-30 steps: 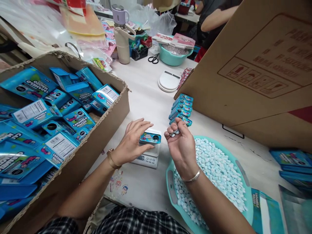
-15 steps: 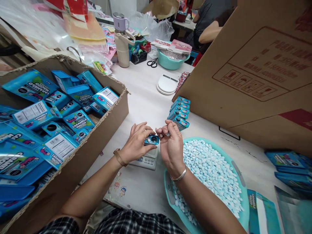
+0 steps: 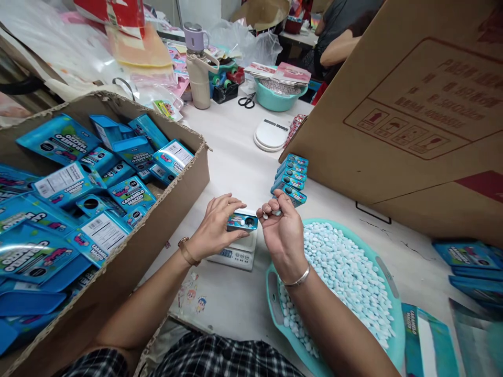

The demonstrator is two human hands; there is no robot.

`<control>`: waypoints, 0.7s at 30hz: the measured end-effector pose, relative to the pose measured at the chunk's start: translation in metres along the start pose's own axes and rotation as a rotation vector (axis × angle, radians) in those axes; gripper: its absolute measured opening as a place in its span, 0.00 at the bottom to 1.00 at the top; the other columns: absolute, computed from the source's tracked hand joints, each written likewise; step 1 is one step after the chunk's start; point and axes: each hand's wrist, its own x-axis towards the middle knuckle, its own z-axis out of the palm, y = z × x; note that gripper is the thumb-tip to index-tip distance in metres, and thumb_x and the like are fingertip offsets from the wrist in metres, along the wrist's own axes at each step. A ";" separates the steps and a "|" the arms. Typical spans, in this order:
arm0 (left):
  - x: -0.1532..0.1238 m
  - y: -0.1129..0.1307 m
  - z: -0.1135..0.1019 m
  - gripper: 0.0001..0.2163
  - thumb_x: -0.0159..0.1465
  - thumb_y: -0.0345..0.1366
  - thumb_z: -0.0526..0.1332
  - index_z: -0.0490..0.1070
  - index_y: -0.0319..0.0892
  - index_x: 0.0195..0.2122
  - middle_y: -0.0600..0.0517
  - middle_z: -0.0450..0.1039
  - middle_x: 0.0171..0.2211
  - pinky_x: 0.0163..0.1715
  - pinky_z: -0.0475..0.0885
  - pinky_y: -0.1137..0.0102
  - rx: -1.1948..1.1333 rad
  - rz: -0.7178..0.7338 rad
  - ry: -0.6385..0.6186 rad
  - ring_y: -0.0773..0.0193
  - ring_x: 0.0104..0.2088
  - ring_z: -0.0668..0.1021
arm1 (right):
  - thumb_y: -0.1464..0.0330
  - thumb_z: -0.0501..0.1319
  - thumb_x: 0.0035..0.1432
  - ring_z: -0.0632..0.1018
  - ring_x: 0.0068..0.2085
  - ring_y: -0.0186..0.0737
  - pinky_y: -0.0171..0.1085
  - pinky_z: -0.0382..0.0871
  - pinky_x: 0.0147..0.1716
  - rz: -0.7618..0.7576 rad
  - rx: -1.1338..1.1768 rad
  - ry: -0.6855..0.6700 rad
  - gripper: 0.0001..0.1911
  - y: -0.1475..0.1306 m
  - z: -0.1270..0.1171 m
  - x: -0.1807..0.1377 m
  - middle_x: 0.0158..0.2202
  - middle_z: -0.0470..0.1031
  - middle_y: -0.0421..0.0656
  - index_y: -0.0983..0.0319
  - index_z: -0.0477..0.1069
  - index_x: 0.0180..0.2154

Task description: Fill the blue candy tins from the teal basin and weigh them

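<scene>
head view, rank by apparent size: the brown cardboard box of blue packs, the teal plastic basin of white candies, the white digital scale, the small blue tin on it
1. brown cardboard box, even cut off by the frame
2. teal plastic basin
3. white digital scale
4. small blue tin in the left hand

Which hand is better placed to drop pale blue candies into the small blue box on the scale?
Probably the right hand: its fingertips pinch a few pale blue candies just beside the small blue box on the white digital scale. The left hand is occupied, gripping that box.
</scene>
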 end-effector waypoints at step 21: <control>-0.004 0.000 -0.002 0.27 0.57 0.38 0.71 0.68 0.47 0.57 0.45 0.69 0.57 0.63 0.61 0.51 -0.022 -0.010 0.024 0.46 0.64 0.65 | 0.66 0.66 0.58 0.62 0.23 0.26 0.35 0.71 0.41 -0.059 -0.069 -0.089 0.07 0.006 0.002 -0.004 0.23 0.58 0.29 0.58 0.69 0.37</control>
